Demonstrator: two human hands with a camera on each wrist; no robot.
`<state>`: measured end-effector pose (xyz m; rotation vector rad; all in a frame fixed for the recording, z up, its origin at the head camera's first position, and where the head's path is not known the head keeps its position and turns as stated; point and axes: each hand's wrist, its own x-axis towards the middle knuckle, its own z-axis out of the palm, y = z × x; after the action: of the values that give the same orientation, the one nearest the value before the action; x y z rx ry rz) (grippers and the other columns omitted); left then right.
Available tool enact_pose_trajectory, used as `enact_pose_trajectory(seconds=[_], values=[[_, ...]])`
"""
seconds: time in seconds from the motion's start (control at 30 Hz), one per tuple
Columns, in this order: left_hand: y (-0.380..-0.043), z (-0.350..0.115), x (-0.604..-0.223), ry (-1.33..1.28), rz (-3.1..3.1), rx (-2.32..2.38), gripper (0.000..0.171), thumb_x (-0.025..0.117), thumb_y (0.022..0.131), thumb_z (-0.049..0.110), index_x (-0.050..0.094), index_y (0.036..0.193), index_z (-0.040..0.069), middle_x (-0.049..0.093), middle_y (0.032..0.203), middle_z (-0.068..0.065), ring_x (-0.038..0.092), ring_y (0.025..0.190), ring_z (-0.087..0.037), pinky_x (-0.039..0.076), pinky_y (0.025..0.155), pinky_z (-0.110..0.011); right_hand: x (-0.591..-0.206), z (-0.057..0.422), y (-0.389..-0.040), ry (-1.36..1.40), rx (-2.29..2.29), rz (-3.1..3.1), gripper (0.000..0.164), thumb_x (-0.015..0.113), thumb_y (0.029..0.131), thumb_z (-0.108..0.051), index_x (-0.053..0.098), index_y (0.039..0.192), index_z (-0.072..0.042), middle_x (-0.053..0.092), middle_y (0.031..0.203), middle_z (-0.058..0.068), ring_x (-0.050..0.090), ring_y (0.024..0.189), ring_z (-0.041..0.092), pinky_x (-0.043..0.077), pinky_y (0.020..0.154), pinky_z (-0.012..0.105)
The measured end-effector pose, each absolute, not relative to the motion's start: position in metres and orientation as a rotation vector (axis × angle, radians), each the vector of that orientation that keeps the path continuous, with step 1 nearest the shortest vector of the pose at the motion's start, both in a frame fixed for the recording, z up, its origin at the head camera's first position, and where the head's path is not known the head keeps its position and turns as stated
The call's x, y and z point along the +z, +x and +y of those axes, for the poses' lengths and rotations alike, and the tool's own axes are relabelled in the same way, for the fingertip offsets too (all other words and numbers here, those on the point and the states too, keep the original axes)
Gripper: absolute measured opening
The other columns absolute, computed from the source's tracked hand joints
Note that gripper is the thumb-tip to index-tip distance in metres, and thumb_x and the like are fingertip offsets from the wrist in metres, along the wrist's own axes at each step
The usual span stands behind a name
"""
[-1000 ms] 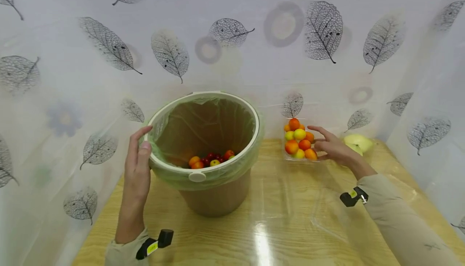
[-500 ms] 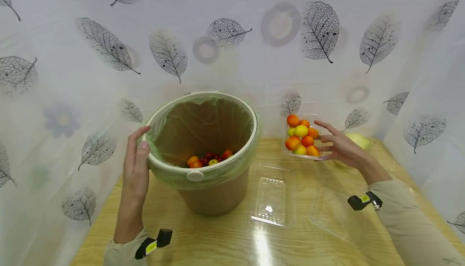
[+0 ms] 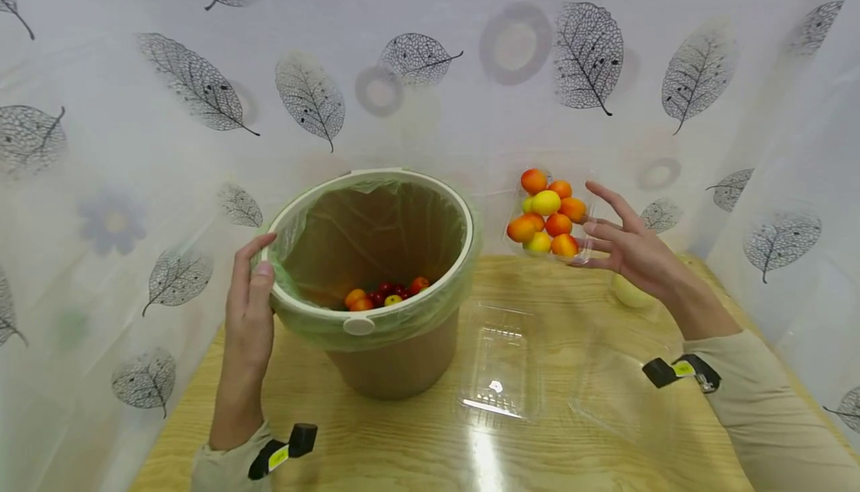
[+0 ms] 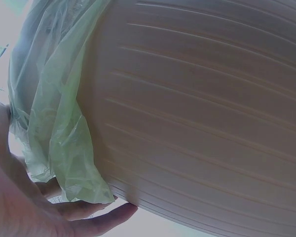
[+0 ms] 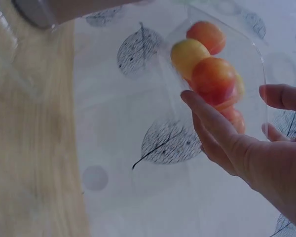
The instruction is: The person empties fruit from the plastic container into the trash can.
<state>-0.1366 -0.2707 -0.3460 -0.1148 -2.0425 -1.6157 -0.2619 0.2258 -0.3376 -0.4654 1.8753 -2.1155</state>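
Just right of the bag-lined bin (image 3: 396,365), up off the wooden table (image 3: 376,440), it's a clear plastic tray (image 5: 264,74) of orange-red and yellow fruits (image 3: 545,203)! The right hand (image 3: 634,257) has its right end, fingers spread around it, forearm slanting in from near right. Over on the left, the left hand (image 3: 251,309) grips the bin's left edge, thumb against the rim.

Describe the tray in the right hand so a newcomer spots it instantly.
Start at the brown bucket lined with a green bag. To its right, the right hand holds a clear tray. Unlike the clear container lying on the table, it carries orange and yellow fruit.
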Motion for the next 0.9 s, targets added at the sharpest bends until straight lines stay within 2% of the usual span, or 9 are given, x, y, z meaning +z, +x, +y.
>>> enact_pose_trajectory(seconds=[0.17, 0.3, 0.37, 0.47, 0.6, 0.77, 0.9], values=[[-0.134, -0.270, -0.346, -0.118, -2.037, -1.622, 0.045, 0.033, 0.111, 0.027, 0.046, 0.153, 0.019, 0.041, 0.153, 0.000, 0.049, 0.128, -0.029, 0.046, 0.094, -0.020, -0.317, 0.212, -0.256, -0.495, -2.206, 1.895, 0.068, 0.052, 0.107, -0.009, 0.024, 0.161, -0.039, 0.030, 0.139, 0.018, 0.047, 0.121, 0.034, 0.059, 0.085, 0.042], [-0.132, -0.269, -0.347, -0.113, -2.035, -1.627, 0.045, 0.033, 0.110, 0.027, 0.046, 0.152, 0.018, 0.041, 0.153, 0.001, 0.049, 0.129, -0.028, 0.045, 0.095, -0.021, -0.301, 0.200, -0.251, -0.491, -2.278, 1.867, 0.067, 0.052, 0.107, -0.010, 0.026, 0.160, -0.041, 0.020, 0.151, 0.020, 0.042, 0.131, 0.040, 0.059, 0.085, 0.044], [-0.131, -0.268, -0.348, -0.109, -2.039, -1.619, 0.045, 0.033, 0.110, 0.027, 0.046, 0.152, 0.019, 0.041, 0.153, 0.001, 0.049, 0.129, -0.027, 0.045, 0.095, -0.021, -0.293, 0.194, -0.250, -0.500, -2.301, 1.868, 0.067, 0.052, 0.107, -0.010, 0.026, 0.160, -0.042, 0.016, 0.155, 0.018, 0.043, 0.132, 0.038, 0.059, 0.085, 0.044], [-0.131, -0.268, -0.348, -0.109, -2.053, -1.596, 0.045, 0.032, 0.111, 0.027, 0.045, 0.153, 0.019, 0.040, 0.154, 0.002, 0.048, 0.129, -0.026, 0.044, 0.096, -0.021, -0.284, 0.185, -0.250, -0.527, -2.334, 1.861, 0.067, 0.054, 0.106, -0.010, 0.029, 0.159, -0.043, 0.027, 0.144, 0.018, 0.049, 0.124, 0.035, 0.059, 0.086, 0.044], [-0.132, -0.268, -0.348, -0.112, -2.052, -1.595, 0.045, 0.032, 0.111, 0.028, 0.045, 0.153, 0.018, 0.041, 0.154, 0.001, 0.049, 0.129, -0.028, 0.045, 0.094, -0.021, -0.275, 0.171, -0.249, -0.566, -2.367, 1.856, 0.068, 0.057, 0.105, -0.008, 0.033, 0.158, -0.042, 0.035, 0.135, 0.017, 0.050, 0.119, 0.036, 0.058, 0.086, 0.045], [-0.132, -0.268, -0.347, -0.107, -2.046, -1.604, 0.045, 0.032, 0.111, 0.027, 0.046, 0.153, 0.018, 0.041, 0.153, 0.001, 0.050, 0.127, -0.028, 0.045, 0.093, -0.020, -0.268, 0.152, -0.249, -0.615, -2.397, 1.873, 0.070, 0.060, 0.103, -0.007, 0.034, 0.158, -0.040, 0.032, 0.149, 0.021, 0.053, 0.120, 0.035, 0.059, 0.084, 0.045], [-0.133, -0.268, -0.346, -0.103, -2.040, -1.617, 0.045, 0.032, 0.110, 0.027, 0.046, 0.152, 0.018, 0.041, 0.153, 0.001, 0.049, 0.128, -0.028, 0.045, 0.094, -0.021, -0.266, 0.139, -0.250, -0.668, -2.414, 1.905, 0.071, 0.061, 0.101, -0.005, 0.034, 0.159, -0.037, 0.027, 0.157, 0.019, 0.053, 0.123, 0.033, 0.059, 0.081, 0.044]])
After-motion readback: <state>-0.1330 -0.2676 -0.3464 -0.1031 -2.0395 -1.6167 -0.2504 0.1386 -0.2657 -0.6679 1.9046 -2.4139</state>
